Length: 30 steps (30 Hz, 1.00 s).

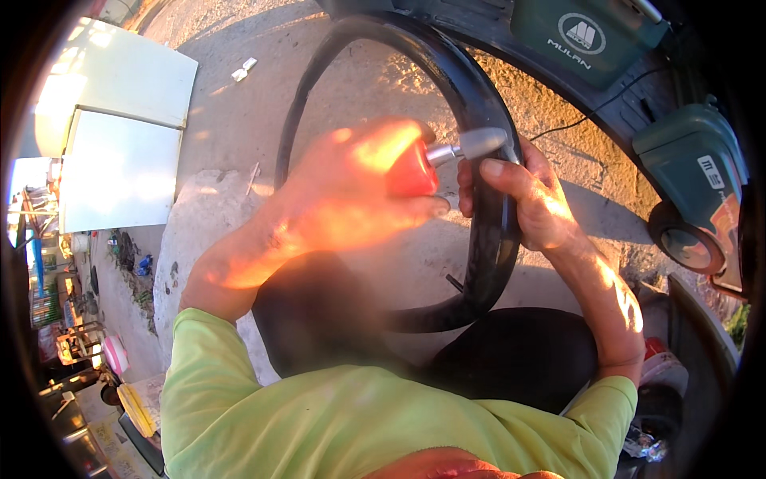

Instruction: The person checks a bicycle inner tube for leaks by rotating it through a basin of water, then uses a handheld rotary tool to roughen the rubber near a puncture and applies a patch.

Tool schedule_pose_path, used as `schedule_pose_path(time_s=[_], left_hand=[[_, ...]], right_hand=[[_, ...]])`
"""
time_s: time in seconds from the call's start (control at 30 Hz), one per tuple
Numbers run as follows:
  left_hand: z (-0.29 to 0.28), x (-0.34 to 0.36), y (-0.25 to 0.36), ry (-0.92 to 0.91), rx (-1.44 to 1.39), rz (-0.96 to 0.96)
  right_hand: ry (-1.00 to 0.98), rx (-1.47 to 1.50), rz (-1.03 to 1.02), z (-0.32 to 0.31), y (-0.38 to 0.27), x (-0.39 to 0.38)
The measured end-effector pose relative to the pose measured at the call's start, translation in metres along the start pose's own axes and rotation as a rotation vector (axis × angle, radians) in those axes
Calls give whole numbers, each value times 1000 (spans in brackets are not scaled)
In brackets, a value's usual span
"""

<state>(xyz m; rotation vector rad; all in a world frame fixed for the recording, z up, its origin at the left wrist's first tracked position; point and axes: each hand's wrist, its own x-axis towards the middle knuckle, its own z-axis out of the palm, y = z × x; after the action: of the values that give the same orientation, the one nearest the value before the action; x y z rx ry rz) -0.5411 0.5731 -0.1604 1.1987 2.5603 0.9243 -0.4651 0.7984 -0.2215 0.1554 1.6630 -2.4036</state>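
A black inner tube [492,239] stands upright in a big loop in front of me, its lower part between my dark-clad knees. My right hand [531,195] is closed round its right side, thumb on the near face and fingertips wrapped to the inside. My left hand [359,168], smeared by motion, grips a tool by its red handle [412,169]. A metal shaft runs from the handle to a blurred grey head [483,142], which meets the tube just above my right thumb. The tool's exact kind is unclear. A short valve stem [455,283] sticks out inside the loop.
A green box [586,40] stands at the far right, with a green machine [694,160] nearer and a dark cable [598,104] between. White panels [120,168] stand on the left, above cluttered tools and a yellow object [137,409]. Pale slab [203,231] lies left of my knees.
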Motion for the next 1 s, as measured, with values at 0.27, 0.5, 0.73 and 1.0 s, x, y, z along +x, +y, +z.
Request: schedule_pose_path(time_s=[0.27,0.5,0.73,1.0], left_hand=[[-10,-8,1,-21,-1,-25],[-12,-8,5,-97,-13,-100],[-12,-8,9,-93,6,-92],[-13,-8,12,-113,13,-82]], right_hand=[[8,37,-3,-2,-6,-2],[46,-5,-54,-1,-4,-1],[51,-36,-37,1,-6,-2],[93,-48,-11,9,-10,-3]])
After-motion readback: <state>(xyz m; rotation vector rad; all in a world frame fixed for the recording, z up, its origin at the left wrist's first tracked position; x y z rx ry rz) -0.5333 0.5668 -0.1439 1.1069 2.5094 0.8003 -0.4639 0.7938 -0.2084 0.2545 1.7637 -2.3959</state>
